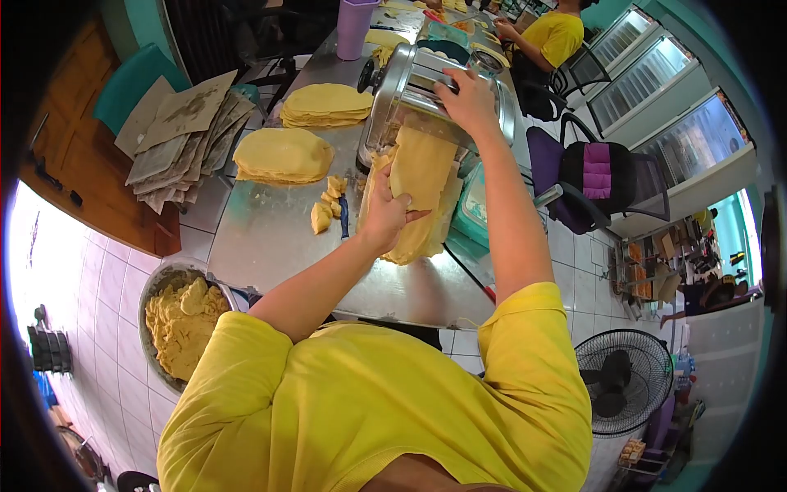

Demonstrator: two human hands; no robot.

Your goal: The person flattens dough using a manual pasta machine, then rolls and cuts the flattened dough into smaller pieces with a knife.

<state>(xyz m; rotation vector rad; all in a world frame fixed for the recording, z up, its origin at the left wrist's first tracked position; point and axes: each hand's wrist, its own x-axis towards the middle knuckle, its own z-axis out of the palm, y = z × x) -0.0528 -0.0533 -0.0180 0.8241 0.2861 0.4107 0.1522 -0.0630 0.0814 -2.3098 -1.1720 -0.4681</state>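
A metal dough-rolling machine (418, 82) stands on the table in front of me. Out of its near side hangs a long flat yellow dough sheet (424, 168), which overlaps more sheets stacked below. My left hand (385, 215) is at the left edge of this sheet and grips it, though part of the fingers is hidden. On top of the machine rests my right hand (469, 105), fingers stretched out over the roller opening. Left of the machine are two piles of dough sheets, a nearer pile (283, 156) and a farther pile (328, 105).
Small dough pieces (322, 216) lie beside a dark blue-handled tool (344, 215). A bowl of dough (187, 324) is at lower left. Right of the sheets is a teal container (473, 205). A purple cup (356, 29) stands farther back. Another person (553, 39) sits at the far end.
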